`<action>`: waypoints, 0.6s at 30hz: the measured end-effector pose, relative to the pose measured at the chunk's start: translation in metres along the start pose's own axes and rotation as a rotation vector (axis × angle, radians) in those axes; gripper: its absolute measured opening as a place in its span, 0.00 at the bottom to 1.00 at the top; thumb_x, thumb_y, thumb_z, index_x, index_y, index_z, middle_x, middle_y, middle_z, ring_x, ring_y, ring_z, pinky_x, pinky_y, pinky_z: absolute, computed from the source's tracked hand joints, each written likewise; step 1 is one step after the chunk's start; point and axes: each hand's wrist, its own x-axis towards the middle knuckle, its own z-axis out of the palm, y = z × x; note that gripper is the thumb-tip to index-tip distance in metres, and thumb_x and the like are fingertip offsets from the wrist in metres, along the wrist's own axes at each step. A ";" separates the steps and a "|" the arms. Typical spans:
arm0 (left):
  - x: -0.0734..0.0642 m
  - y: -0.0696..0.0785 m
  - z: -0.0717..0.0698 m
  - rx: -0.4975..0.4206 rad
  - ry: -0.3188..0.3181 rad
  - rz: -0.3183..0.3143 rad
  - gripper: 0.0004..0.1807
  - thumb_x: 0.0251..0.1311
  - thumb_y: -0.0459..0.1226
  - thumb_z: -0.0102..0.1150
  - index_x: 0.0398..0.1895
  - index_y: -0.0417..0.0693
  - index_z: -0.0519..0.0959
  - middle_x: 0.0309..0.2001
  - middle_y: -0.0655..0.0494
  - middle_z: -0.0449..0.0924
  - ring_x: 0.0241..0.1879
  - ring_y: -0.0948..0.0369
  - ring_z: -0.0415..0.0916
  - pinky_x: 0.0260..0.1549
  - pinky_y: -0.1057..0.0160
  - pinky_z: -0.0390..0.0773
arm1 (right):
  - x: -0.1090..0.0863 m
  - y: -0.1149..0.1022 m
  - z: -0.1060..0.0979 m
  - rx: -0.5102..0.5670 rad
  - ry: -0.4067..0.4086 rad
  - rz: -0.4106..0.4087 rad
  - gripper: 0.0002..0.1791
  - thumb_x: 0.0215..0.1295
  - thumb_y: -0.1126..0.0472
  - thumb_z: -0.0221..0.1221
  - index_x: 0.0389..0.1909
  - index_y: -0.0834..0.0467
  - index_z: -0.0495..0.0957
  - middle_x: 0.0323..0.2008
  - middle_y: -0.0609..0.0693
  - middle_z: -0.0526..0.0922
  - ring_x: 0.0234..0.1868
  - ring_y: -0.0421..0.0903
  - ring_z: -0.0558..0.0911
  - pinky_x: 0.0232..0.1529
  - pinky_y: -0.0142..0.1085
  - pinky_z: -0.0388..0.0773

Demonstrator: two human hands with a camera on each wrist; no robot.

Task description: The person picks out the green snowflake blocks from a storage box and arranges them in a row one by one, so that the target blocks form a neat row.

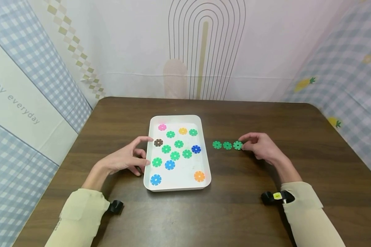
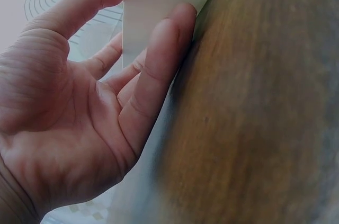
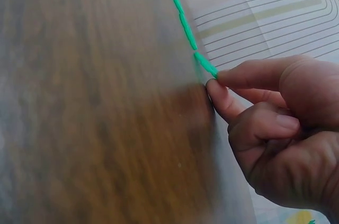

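A thin green notched disc [image 1: 237, 145] is pinched by the right hand [image 1: 261, 146], tilted beside two matching green discs [image 1: 227, 145]; contact with the nearest cannot quite be told. To their left, a white rectangular tray [image 1: 176, 179] is touched at its wall by the left hand [image 1: 128, 157], fingers spread. Brown wooden tabletop [image 1: 227, 206] is left open before the discs.

A tray [image 1: 180, 181] holding discs [image 1: 175, 155] is sitting on a table [image 1: 235, 212] between a person's left hand [image 1: 126, 158], touching its left side, and a row of three discs [image 1: 227, 145] ending at the right hand [image 1: 262, 146], while a cloth [image 1: 133, 48] is hanging behind.
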 end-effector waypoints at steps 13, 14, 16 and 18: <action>0.000 0.002 0.001 0.014 -0.001 0.004 0.47 0.68 0.34 0.69 0.81 0.55 0.50 0.37 0.47 0.78 0.32 0.53 0.83 0.30 0.54 0.88 | -0.001 -0.001 0.000 -0.043 -0.014 0.014 0.20 0.76 0.63 0.62 0.65 0.61 0.77 0.42 0.55 0.81 0.20 0.40 0.65 0.21 0.33 0.66; -0.001 0.002 0.001 0.017 0.001 0.003 0.47 0.68 0.34 0.69 0.81 0.55 0.50 0.38 0.47 0.78 0.32 0.53 0.83 0.30 0.55 0.87 | -0.001 -0.001 0.001 -0.044 -0.014 0.014 0.20 0.76 0.63 0.62 0.65 0.61 0.77 0.42 0.55 0.81 0.20 0.40 0.65 0.21 0.33 0.66; -0.001 0.002 0.002 0.025 0.003 0.002 0.46 0.68 0.34 0.68 0.81 0.55 0.50 0.38 0.47 0.78 0.32 0.53 0.83 0.29 0.56 0.87 | -0.001 -0.001 0.001 -0.048 -0.013 0.011 0.20 0.75 0.63 0.62 0.65 0.62 0.77 0.41 0.55 0.80 0.21 0.40 0.65 0.21 0.33 0.66; -0.001 0.002 0.002 0.032 0.005 0.001 0.46 0.68 0.34 0.68 0.81 0.55 0.50 0.38 0.47 0.78 0.32 0.52 0.84 0.27 0.57 0.86 | -0.002 -0.001 0.002 -0.052 -0.010 0.011 0.20 0.75 0.63 0.62 0.64 0.62 0.78 0.41 0.54 0.80 0.21 0.40 0.65 0.21 0.33 0.67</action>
